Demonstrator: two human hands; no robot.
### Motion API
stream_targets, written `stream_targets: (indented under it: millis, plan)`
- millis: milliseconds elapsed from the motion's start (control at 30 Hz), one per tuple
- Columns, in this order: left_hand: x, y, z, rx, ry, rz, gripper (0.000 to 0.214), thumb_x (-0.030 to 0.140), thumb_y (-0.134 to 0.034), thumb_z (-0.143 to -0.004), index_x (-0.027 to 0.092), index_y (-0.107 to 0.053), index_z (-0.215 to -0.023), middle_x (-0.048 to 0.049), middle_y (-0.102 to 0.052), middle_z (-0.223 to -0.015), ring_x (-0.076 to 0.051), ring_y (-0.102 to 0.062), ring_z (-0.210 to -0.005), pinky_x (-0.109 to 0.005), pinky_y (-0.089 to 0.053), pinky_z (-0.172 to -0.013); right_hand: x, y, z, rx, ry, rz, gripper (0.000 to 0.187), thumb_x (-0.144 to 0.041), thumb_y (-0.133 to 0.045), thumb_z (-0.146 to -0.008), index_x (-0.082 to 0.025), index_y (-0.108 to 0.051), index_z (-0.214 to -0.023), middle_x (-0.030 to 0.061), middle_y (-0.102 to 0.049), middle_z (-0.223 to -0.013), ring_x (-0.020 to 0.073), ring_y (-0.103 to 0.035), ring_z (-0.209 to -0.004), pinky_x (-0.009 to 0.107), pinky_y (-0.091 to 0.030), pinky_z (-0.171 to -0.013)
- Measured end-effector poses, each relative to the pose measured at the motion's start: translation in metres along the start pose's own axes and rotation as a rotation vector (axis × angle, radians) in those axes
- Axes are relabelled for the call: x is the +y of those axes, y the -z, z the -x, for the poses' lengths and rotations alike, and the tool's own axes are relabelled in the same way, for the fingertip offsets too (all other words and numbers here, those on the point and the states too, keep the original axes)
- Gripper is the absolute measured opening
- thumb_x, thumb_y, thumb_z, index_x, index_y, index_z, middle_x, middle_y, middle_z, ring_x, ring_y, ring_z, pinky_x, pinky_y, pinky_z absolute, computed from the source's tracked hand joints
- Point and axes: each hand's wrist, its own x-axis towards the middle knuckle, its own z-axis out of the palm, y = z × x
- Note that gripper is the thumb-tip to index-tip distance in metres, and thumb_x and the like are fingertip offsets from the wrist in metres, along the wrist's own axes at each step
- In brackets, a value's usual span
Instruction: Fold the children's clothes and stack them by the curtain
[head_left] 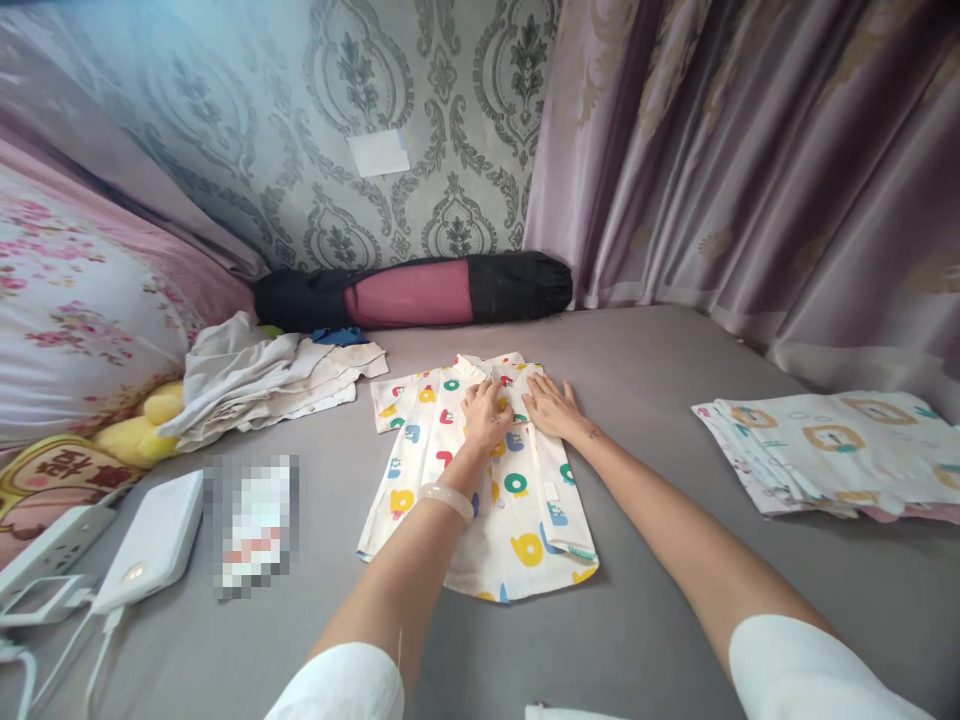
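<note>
While both hands rested on a white short-sleeved shirt (510, 510) printed with bright figures, the garment lay near the middle of a grey bed sheet (645, 350), its collar away from the person. The right hand (553, 405) was flat, palm down, over the right shoulder, where that side seemed turned in over the front. The left hand (487, 412), a pale bangle (448, 500) at its wrist, bent its fingers onto the upper front, close beside the right; whether they pinched cloth could not be told. Folded printed cloths (832, 450) lay stacked well to the right. Rumpled light clothes (262, 375) lay to the left, near a white device (154, 535) with a cable.
</note>
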Motion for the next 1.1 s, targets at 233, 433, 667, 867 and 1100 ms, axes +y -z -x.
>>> stream_targets:
  millis: [233,433,667,867,1100]
  plan:
    - [0.0,-0.001,0.0,0.032,-0.027,0.073,0.056,0.016,-0.055,-0.076,0.023,-0.059,-0.131,-0.006,-0.054,-0.144,-0.029,-0.041,-0.131,-0.045,-0.035,-0.106,-0.009,-0.002,-0.027,0.062,-0.148,0.009,0.054,-0.034,-0.027,-0.099,-0.014,-0.04,-0.148,0.0134,-0.032,-0.159,0.028,-0.027,-0.145,0.057,-0.02,-0.115]
    - [-0.008,-0.01,-0.001,0.084,-0.091,0.161,0.054,0.014,-0.056,-0.073,0.025,-0.063,-0.126,-0.0026,-0.06,-0.138,-0.029,-0.042,-0.13,-0.044,-0.035,-0.105,-0.025,-0.004,-0.033,0.208,-0.281,-0.038,0.046,-0.035,-0.036,-0.095,-0.015,-0.055,-0.133,0.0164,-0.05,-0.144,0.0303,-0.04,-0.133,0.053,-0.027,-0.11]
    - [-0.005,-0.006,-0.001,0.038,-0.101,0.201,0.049,0.016,-0.056,-0.074,0.026,-0.067,-0.12,-0.0014,-0.064,-0.132,-0.028,-0.043,-0.129,-0.045,-0.032,-0.108,-0.017,-0.012,-0.039,0.258,-0.269,-0.216,0.044,-0.028,-0.039,-0.093,-0.016,-0.056,-0.131,0.0149,-0.048,-0.148,0.029,-0.035,-0.139,0.052,-0.016,-0.116]
    - [-0.002,-0.004,0.001,-0.023,-0.161,0.213,0.041,0.018,-0.055,-0.075,0.026,-0.072,-0.112,-0.0006,-0.067,-0.129,-0.028,-0.045,-0.126,-0.047,-0.031,-0.109,0.017,-0.001,-0.052,0.219,-0.354,-0.485,0.05,-0.018,-0.032,-0.093,-0.016,-0.055,-0.138,0.0094,-0.058,-0.141,0.0196,-0.054,-0.128,0.032,-0.04,-0.106]
    - [0.001,0.0,-0.001,-0.125,-0.17,0.261,0.023,0.027,-0.053,-0.084,0.026,-0.075,-0.09,-0.0017,-0.073,-0.116,-0.028,-0.047,-0.13,-0.047,-0.027,-0.114,0.024,0.008,-0.047,0.261,-0.378,-0.494,0.048,-0.022,-0.029,-0.097,-0.014,-0.058,-0.134,0.0099,-0.062,-0.137,0.0178,-0.057,-0.126,0.029,-0.043,-0.104]
